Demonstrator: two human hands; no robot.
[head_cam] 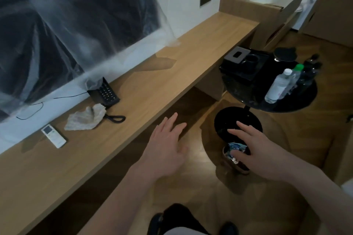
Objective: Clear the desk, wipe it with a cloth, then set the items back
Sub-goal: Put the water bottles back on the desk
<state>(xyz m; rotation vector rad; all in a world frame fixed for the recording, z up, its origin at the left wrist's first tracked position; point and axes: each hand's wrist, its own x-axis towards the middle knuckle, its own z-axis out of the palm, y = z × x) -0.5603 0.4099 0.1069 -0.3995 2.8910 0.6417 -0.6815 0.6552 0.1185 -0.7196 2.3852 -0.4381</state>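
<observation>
- The left hand (168, 145) hovers at six o'clock of the picture, just off the front edge of the wooden counter (172, 74); its fingers are straight and spread, its grip loose and holding nothing.
- The right hand (254, 150) is out at four o'clock, fingers likewise straight and spread, its grip empty, above a small brown waste bin (239, 168) on the floor with a blue wrapper (236, 147) showing at its mouth.
- The cloth (86, 117), pale and crumpled, lies on the counter at nine o'clock, touching the black desk telephone (106, 92) behind it, whose coiled cord (114, 118) loops just to the cloth's right.
- A white remote control (53, 135) lies flat on the counter just left of the cloth, near the wall.
- At two o'clock a round black side table (286, 105) stands on the floor beside the counter's end, carrying a black tray (246, 68) with a tissue box (236, 56) and a dark cup (252, 59), a dark kettle (284, 54), and plastic water bottles (280, 84).
- A plastic sheet (76, 15) drapes a dark screen on the wall above the counter at eleven o'clock.
</observation>
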